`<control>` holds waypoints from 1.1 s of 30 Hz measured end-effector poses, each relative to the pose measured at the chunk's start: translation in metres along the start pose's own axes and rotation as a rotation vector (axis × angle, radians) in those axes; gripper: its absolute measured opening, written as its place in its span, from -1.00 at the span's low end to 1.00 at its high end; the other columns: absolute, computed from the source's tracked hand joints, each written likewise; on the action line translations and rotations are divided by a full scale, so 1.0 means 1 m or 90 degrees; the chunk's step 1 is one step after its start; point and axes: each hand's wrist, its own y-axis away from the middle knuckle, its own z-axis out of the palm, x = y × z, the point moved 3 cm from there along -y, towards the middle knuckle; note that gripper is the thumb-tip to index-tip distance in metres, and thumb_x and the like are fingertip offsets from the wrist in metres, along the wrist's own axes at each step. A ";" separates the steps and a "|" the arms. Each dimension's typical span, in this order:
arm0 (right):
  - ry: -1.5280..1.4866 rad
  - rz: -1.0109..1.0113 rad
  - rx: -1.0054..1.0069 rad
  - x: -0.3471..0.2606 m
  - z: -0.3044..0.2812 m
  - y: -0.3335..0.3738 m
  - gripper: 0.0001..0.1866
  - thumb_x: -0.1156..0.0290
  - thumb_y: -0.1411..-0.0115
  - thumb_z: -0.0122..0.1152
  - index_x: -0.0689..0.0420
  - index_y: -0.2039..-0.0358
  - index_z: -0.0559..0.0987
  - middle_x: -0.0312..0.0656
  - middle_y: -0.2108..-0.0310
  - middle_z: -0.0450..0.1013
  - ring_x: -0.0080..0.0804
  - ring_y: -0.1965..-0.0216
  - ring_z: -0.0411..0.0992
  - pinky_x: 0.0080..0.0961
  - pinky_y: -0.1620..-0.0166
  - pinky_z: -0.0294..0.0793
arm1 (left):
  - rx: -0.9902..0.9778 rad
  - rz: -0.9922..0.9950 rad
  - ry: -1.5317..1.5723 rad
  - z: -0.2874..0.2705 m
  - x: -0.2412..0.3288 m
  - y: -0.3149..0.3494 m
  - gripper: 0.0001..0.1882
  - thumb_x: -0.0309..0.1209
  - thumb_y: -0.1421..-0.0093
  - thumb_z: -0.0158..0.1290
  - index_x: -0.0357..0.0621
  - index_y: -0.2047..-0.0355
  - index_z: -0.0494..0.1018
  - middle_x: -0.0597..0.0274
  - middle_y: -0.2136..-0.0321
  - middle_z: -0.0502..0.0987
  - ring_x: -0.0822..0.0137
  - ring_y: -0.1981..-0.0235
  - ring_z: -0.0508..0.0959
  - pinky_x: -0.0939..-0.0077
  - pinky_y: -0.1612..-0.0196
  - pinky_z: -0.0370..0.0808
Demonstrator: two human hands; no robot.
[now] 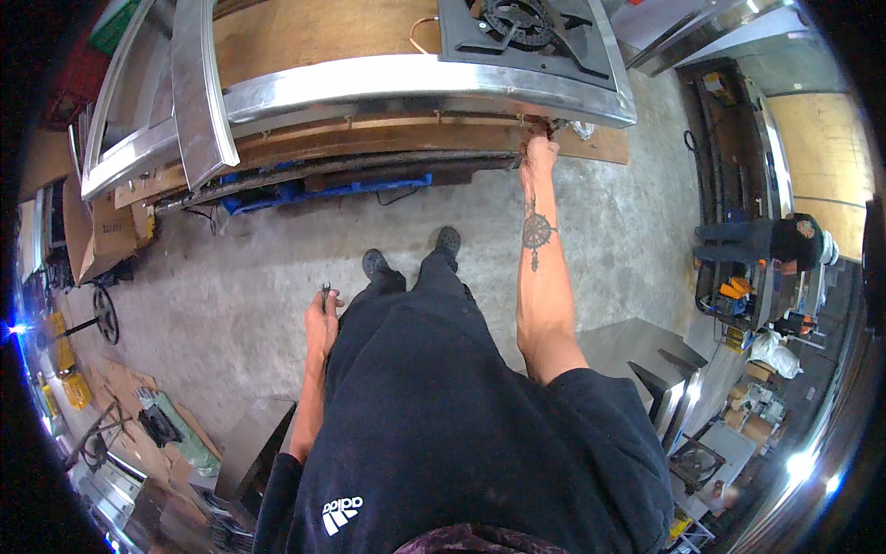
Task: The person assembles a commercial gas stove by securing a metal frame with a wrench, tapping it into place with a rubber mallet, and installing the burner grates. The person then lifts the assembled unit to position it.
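The left hand (322,319) was closed around a small dark tool (326,294), beside the thigh. Farther out, the right hand (538,152) curled beneath the steel stove frame (369,86), its hold unclear. A cardboard box (101,238) stood far left, contents indistinct.

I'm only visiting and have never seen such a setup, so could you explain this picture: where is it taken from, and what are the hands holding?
There is no machine here, just a person's two bare hands. A wide fisheye camera worn on the head looks down, so straight edges bend. Ahead is a steel frame with a black burner at its right end. The right hand reaches just below the frame's front rim; what it grips there, if anything, I cannot tell. The left hand, low beside the leg, holds a small dark object, too small to identify.
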 end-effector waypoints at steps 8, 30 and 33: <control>-0.035 -0.020 0.003 -0.004 0.001 0.005 -0.70 0.21 -0.31 0.27 0.13 0.07 0.60 -0.34 0.38 0.46 -0.56 0.49 0.30 -0.54 0.51 0.24 | -0.003 0.015 -0.043 -0.003 0.006 0.001 -0.57 -0.11 -0.48 -0.07 -0.27 0.06 0.57 0.06 0.32 0.70 0.15 0.38 0.63 0.25 0.21 0.51; -0.002 -0.248 -0.108 0.094 0.009 -0.109 -0.64 0.26 -0.42 -0.01 0.14 -0.11 0.56 -0.15 0.01 0.60 -0.25 -0.02 0.54 -0.32 -0.01 0.54 | 0.222 0.193 0.396 0.021 0.202 -0.120 -0.59 -0.18 -0.29 0.27 -0.27 0.04 0.57 0.14 0.21 0.65 0.32 0.15 0.57 0.39 0.01 0.47; 0.136 -0.266 -0.062 0.069 0.017 -0.079 -0.64 0.31 -0.41 -0.02 0.14 -0.12 0.56 -0.12 -0.01 0.59 -0.26 -0.05 0.54 -0.34 -0.06 0.52 | 0.287 0.198 0.417 0.032 0.241 -0.156 -0.56 -0.27 -0.23 0.31 -0.28 -0.01 0.50 0.07 0.12 0.64 0.24 0.09 0.58 0.36 -0.03 0.47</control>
